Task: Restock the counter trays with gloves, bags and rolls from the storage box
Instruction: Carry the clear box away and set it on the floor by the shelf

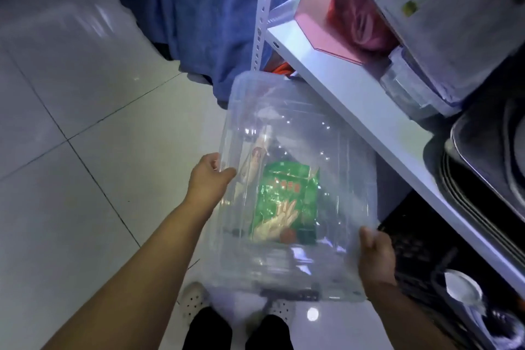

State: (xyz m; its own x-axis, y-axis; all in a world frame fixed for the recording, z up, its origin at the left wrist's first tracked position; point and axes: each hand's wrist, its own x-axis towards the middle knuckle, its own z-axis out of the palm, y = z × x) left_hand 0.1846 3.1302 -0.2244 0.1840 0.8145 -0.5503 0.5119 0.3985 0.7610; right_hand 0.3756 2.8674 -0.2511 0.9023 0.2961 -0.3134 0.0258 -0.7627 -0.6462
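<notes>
Clear storage box point(227, 122), held in the air over the tiled floor point(85, 150), just beside the edge of a white shelf point(355, 102). Inside, lying on the bottom, is a green glove packet point(287, 202); a paler packet point(254, 162) leans against the left wall, partly seen. Whether a lid is fitted cannot be told through the clear plastic.

The left hand point(208, 179) grips the left rim, thumb over the edge and fingers curled round the wall. The right hand point(376, 258) grips the near right corner, fingers wrapped under and out of sight.

Step in hand, as judged: carrying the box away from the shelving towards the trays. To do it well, keep the box level so that the packets do not slide, keep the two grips on opposite sides, and swing the right corner clear of the shelf edge before turning.

Count: one box; two packets, one green and one pale; no rolls or loose bags made out; two hands. On the shelf: one pink box point(321, 23) and one red bag point(358, 8).
</notes>
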